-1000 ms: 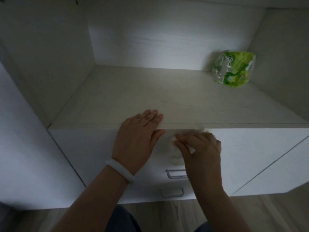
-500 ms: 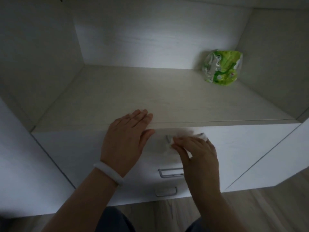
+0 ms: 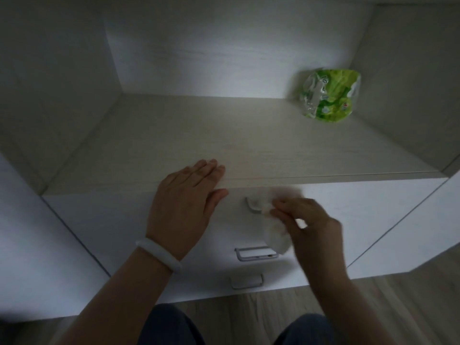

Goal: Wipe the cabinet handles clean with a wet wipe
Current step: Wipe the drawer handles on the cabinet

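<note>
A white cabinet front [image 3: 361,220] carries three metal handles, one above the other. My right hand [image 3: 311,225] pinches a white wet wipe [image 3: 275,236] and holds it against the top handle [image 3: 251,204], whose left end shows while the rest is covered. The wipe is blurred and hangs down toward the middle handle [image 3: 256,253]. The bottom handle [image 3: 246,281] sits free below. My left hand [image 3: 186,200] lies flat with straight fingers over the front edge of the shelf [image 3: 224,145], left of the top handle.
A green pack of wet wipes [image 3: 328,95] stands at the back right of the open shelf. Cabinet walls close in the shelf on both sides. Wooden floor [image 3: 410,307] and my dark trouser legs show below the drawers.
My right hand has slid right and down along the top handle with the wipe, uncovering the handle's left end. The left hand stays flat on the shelf edge.
</note>
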